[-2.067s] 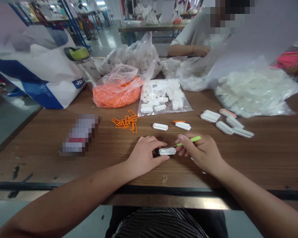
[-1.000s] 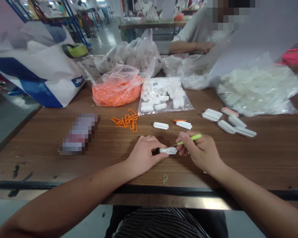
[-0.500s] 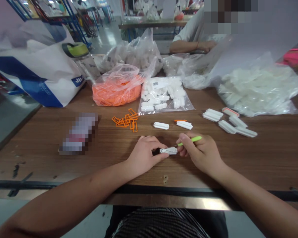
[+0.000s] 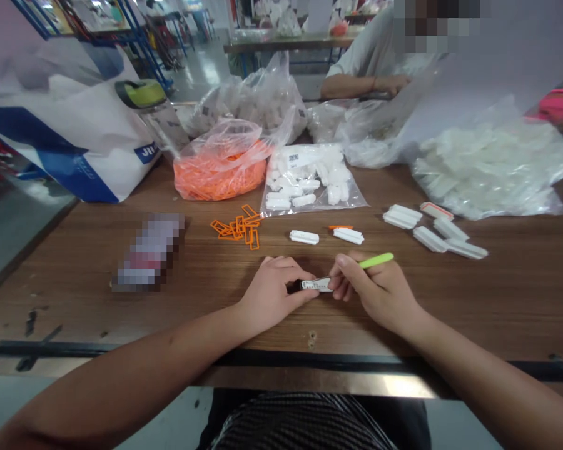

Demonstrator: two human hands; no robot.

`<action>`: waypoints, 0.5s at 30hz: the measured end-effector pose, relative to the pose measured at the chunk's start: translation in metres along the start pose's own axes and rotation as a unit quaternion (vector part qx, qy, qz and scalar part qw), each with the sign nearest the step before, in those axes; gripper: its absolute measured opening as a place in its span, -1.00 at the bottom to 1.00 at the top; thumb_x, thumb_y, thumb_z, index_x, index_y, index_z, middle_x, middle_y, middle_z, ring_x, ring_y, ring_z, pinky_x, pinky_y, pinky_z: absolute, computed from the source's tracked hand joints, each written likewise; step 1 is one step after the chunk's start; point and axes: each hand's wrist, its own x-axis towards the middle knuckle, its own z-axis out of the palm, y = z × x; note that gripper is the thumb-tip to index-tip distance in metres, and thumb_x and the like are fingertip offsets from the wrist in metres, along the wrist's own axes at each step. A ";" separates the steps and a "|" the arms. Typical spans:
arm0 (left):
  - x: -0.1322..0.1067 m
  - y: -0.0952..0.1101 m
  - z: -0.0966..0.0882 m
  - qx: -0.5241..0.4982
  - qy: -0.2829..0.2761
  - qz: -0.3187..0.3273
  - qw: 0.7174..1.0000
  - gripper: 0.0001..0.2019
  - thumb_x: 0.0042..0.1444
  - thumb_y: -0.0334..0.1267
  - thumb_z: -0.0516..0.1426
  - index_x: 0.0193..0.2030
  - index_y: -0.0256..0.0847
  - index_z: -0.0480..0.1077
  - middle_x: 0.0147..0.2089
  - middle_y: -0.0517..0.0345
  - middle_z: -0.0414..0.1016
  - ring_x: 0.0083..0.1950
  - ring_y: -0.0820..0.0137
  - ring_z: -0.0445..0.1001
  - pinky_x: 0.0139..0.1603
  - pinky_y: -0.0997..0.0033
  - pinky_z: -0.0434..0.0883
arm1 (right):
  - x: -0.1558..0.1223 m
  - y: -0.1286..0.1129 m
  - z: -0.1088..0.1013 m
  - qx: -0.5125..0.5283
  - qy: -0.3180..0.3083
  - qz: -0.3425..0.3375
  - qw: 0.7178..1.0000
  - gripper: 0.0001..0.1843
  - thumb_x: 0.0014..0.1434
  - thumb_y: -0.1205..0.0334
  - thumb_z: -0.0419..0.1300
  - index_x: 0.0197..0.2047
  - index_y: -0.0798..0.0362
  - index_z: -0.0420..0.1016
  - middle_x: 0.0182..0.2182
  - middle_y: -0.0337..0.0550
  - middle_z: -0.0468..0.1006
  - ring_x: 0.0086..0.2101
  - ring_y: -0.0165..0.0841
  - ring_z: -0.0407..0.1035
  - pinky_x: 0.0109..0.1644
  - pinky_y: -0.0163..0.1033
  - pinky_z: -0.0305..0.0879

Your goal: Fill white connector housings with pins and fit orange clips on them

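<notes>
My left hand (image 4: 274,287) pinches a white plastic connector housing (image 4: 317,285) with rows of small holes, holding it at its left end low over the table. In my right hand (image 4: 373,284) is a thin metal pick with a lime-green handle (image 4: 378,260), its shaft lying along the housing's top edge. My right fingertips cover the housing's right end, and the pick's tip is too small to make out. Beyond the hands lie a white housing (image 4: 304,237) and another white housing (image 4: 348,236) with an orange frame (image 4: 341,227) behind it.
Loose orange frames (image 4: 238,227) lie left of centre. A bag of orange frames (image 4: 220,172) and a bag of white housings (image 4: 309,181) stand behind. Several white pieces (image 4: 429,240) and a large bag (image 4: 492,169) are at right. A bottle (image 4: 154,112) stands back left; a person (image 4: 366,69) sits opposite.
My right hand has shifted slightly left with the pick, its fingers now over the housing's right end. More of the green handle sticks out to the right. My left hand stays put.
</notes>
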 end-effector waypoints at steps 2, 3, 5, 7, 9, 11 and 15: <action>0.000 0.000 0.000 0.000 0.001 0.000 1.000 -0.85 0.07 -0.21 0.29 -0.20 -0.11 0.55 -0.28 0.21 0.57 -0.23 0.36 0.48 -0.15 0.28 0.21 | 0.001 0.000 0.000 0.013 -0.013 0.012 1.000 -0.57 0.31 -0.03 0.03 -0.42 0.10 0.44 -0.56 -0.19 0.52 -0.59 -0.48 0.43 -0.56 -0.42 0.36; 0.000 0.000 0.000 0.002 0.001 -0.001 1.000 -0.86 0.07 -0.21 0.29 -0.21 -0.10 0.55 -0.28 0.22 0.57 -0.23 0.36 0.48 -0.16 0.27 0.21 | 0.001 0.000 0.000 0.013 -0.020 0.013 1.000 -0.57 0.31 -0.03 0.03 -0.43 0.11 0.44 -0.55 -0.19 0.52 -0.59 -0.49 0.43 -0.55 -0.42 0.36; 0.000 0.000 0.000 0.005 0.000 -0.005 1.000 -0.86 0.06 -0.20 0.29 -0.21 -0.09 0.55 -0.29 0.22 0.57 -0.23 0.36 0.48 -0.16 0.27 0.21 | 0.002 0.000 0.000 0.011 -0.022 0.013 1.000 -0.56 0.31 -0.02 0.03 -0.43 0.11 0.45 -0.55 -0.19 0.52 -0.58 -0.50 0.43 -0.54 -0.43 0.36; 0.000 0.001 0.000 0.007 -0.001 -0.008 1.000 -0.86 0.06 -0.20 0.29 -0.22 -0.09 0.55 -0.29 0.22 0.57 -0.24 0.36 0.48 -0.15 0.26 0.21 | 0.002 0.000 0.001 0.009 -0.019 0.017 1.000 -0.56 0.31 -0.03 0.03 -0.43 0.11 0.44 -0.56 -0.19 0.51 -0.59 -0.50 0.42 -0.55 -0.44 0.36; 0.000 0.001 0.000 0.008 -0.001 -0.007 1.000 -0.86 0.06 -0.20 0.29 -0.22 -0.10 0.55 -0.29 0.22 0.56 -0.24 0.36 0.48 -0.15 0.26 0.21 | 0.003 0.001 0.002 0.008 -0.019 0.023 1.000 -0.56 0.31 -0.03 0.03 -0.43 0.11 0.44 -0.57 -0.20 0.51 -0.60 -0.50 0.42 -0.56 -0.44 0.35; 0.000 0.001 0.000 0.010 -0.002 -0.005 1.000 -0.87 0.07 -0.20 0.28 -0.22 -0.10 0.55 -0.30 0.22 0.56 -0.24 0.36 0.47 -0.15 0.27 0.21 | 0.003 0.001 0.002 0.007 -0.021 0.026 0.999 -0.56 0.31 -0.03 0.03 -0.44 0.11 0.44 -0.57 -0.20 0.51 -0.60 -0.50 0.42 -0.56 -0.44 0.35; 0.000 0.002 -0.001 0.016 -0.007 -0.006 1.000 -0.88 0.09 -0.18 0.27 -0.22 -0.09 0.55 -0.29 0.23 0.56 -0.24 0.36 0.47 -0.16 0.27 0.21 | 0.002 0.000 0.002 0.001 -0.028 0.020 0.999 -0.55 0.32 -0.03 0.01 -0.44 0.11 0.44 -0.56 -0.20 0.50 -0.59 -0.50 0.42 -0.55 -0.43 0.35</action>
